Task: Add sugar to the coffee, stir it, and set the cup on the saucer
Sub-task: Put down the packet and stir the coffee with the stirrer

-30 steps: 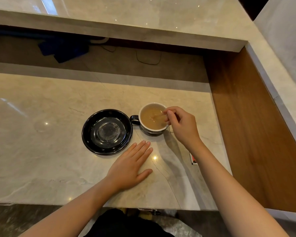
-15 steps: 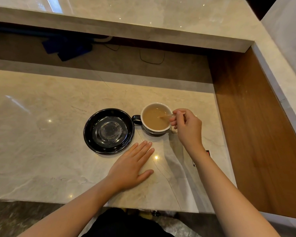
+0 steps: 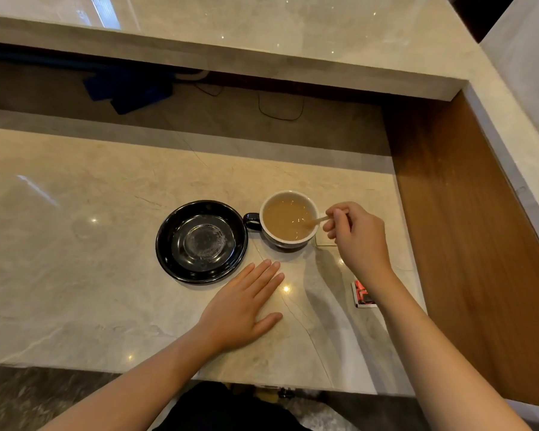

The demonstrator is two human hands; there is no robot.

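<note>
A cup with a white inside and a dark handle on its left holds light brown coffee and stands on the marble counter. Just left of it, not under it, lies a black saucer. My right hand is right of the cup, fingers pinched on a thin wooden stirrer whose lower end dips into the coffee at the cup's right side. Flat on the counter in front of the saucer and cup rests my left hand, fingers apart and holding nothing.
A small red and white packet lies on the counter by my right forearm. A wooden side panel bounds the counter on the right. Beyond the counter's far edge are a lower shelf with a blue cloth and a black cable.
My right hand has drawn back to the right, from over the cup to beside it, taking the stirrer toward the cup's right rim. The left hand, cup and saucer have stayed put.
</note>
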